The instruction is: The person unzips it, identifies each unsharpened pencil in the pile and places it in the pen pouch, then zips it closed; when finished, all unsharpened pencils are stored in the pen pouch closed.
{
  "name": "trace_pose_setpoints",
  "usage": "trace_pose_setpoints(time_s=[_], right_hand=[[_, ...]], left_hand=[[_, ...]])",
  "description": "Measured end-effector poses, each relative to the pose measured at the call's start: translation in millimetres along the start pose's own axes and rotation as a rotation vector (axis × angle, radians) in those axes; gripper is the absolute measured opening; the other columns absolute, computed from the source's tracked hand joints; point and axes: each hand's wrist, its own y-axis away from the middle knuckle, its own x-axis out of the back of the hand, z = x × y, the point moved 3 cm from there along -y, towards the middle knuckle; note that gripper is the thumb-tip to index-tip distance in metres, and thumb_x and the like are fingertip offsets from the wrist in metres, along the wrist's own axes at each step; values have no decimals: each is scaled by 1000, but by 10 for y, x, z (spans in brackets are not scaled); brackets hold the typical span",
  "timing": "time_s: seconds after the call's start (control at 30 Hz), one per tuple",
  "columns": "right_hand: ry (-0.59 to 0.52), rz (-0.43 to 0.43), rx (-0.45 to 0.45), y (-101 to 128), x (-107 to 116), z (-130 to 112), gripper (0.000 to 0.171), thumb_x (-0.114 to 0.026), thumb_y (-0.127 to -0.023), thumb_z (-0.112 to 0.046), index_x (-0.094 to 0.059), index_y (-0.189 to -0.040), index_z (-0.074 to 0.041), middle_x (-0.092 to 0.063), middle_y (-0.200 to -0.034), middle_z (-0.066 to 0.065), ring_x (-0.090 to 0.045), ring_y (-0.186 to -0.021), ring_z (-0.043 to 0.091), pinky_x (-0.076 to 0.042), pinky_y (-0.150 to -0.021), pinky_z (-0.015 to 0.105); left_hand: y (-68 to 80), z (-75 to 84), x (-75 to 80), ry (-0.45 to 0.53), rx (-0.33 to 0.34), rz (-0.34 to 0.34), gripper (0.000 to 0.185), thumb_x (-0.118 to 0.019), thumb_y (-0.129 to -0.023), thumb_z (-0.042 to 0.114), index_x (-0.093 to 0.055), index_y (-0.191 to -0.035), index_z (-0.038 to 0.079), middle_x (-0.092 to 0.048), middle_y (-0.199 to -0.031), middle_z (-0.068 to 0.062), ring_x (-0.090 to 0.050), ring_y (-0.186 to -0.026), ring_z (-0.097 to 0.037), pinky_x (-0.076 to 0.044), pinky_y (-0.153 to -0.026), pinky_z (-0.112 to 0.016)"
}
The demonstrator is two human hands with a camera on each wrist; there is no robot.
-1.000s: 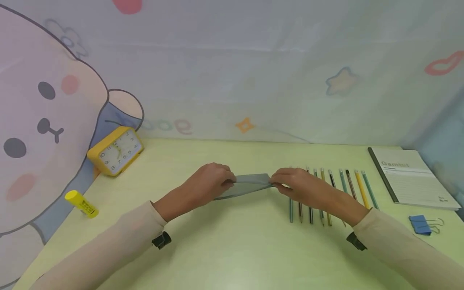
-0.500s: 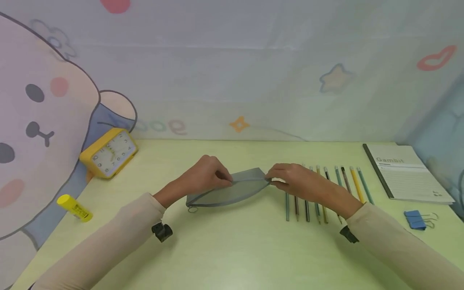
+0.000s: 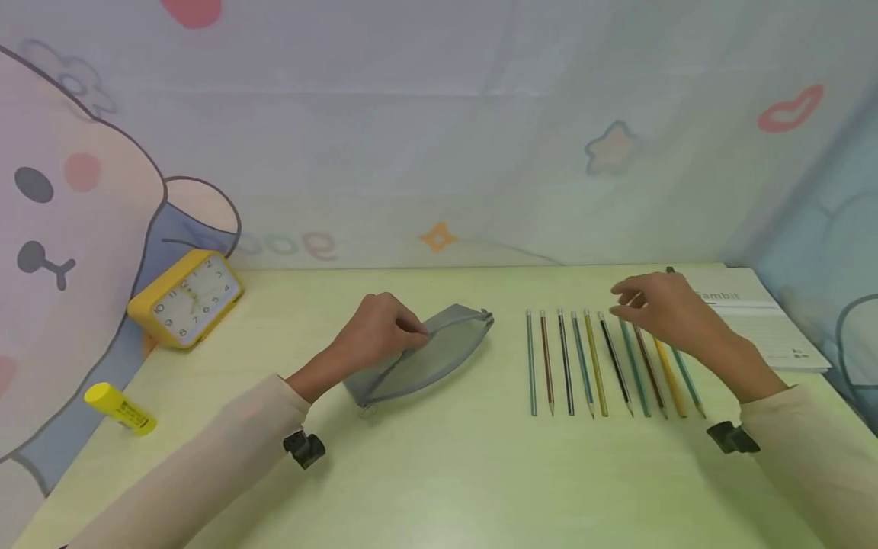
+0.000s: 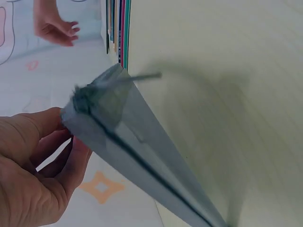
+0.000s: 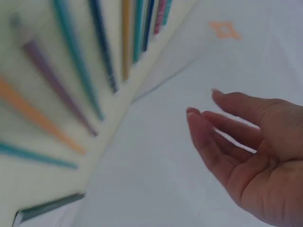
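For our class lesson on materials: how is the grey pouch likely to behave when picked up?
The grey pouch is probably floppy: one edge bows outward while the left hand pinches the other. It is likely light for its size, as its walls look thin. Its pointed corners suggest it would hardly roll.

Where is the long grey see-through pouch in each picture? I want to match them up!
Head: the long grey see-through pouch is near the middle, pinched by the left hand.
Left wrist: it slants from left of centre down to the bottom edge.
Right wrist: not in it.
Shared landmark: the orange four-pointed star, near the middle, lower left, then upper right, in that order.
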Motion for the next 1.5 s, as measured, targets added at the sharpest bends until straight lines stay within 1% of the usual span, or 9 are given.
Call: trace_pose_setpoints(time_s=[0.2,0.5,0.6,0.7,0.77,0.97,1.33,1.4,1.5], right_hand=[[55,-128,-141,177,-81,475,39,-66,-92,-6,-61,-119,22,-66,-109,39,-70,-86,44,-58,-69,48],[43,-163,-244,274,-304,583,39,-59,-91,-1,-58,-119,26,-65,-106,39,-58,-57,16,-48,-53,34],[55,-121,-236,276,-347,541,19,-51,-86,2,-65,-82,14,-58,-73,23,-34,-51,11,-33,-47,27],[55,-105,-232,280,-380,506,31,-43,-85,4,-40,-57,-9,-33,-56,-2,-21,-51,9,-21,-47,22],[74,-104,-226,284,-391,493,36,-38,-86,6,-31,-59,-17,-26,-53,-6,-21,-50,8,-20,-46,21],[137,-115,-190,243,-409,472,26,-39,-92,6,-46,-69,-3,-37,-56,1,-32,-49,12,-28,-46,24],[135,-133,-176,160,-344,397,27,-39,-92,10,-47,-69,0,-34,-53,-2,-28,-48,10,-26,-45,22],[101,-142,-191,118,-272,351,26,-45,-92,8,-47,-67,-1,-39,-50,0,-30,-47,9,-28,-46,24],[36,-161,-207,37,-140,209,15,-55,-92,2,-61,-87,15,-60,-57,11,-50,-47,13,-43,-49,32]], left_hand=[[-5,-27,14,12,44,14,11,-77,-88,16,-83,-94,9,-80,-88,-5,-72,-71,-9,-56,-65,-23],[11,-89,20,55,71,19,10,-77,-87,15,-83,-90,8,-80,-84,-7,-73,-65,-10,-57,-65,-25],[-3,-112,14,77,81,15,10,-78,-87,15,-82,-91,7,-80,-85,-7,-74,-65,-11,-58,-66,-25],[-27,-145,-3,87,87,8,9,-78,-87,15,-82,-90,8,-80,-85,-6,-74,-65,-11,-58,-67,-26],[-36,-159,-10,88,86,7,10,-77,-87,16,-82,-91,8,-80,-85,-6,-74,-65,-11,-58,-67,-26],[-40,-176,-4,107,96,16,11,-77,-88,17,-82,-92,9,-80,-85,-5,-74,-65,-11,-59,-68,-28],[-57,-177,-2,115,102,12,12,-77,-88,16,-82,-93,7,-80,-85,-6,-74,-65,-11,-59,-68,-28],[-71,-164,-6,109,97,7,12,-76,-89,15,-82,-93,6,-80,-86,-7,-74,-65,-12,-59,-68,-28],[-79,-154,2,94,95,3,12,-76,-89,15,-82,-94,6,-80,-87,-7,-74,-66,-12,-59,-69,-29]])
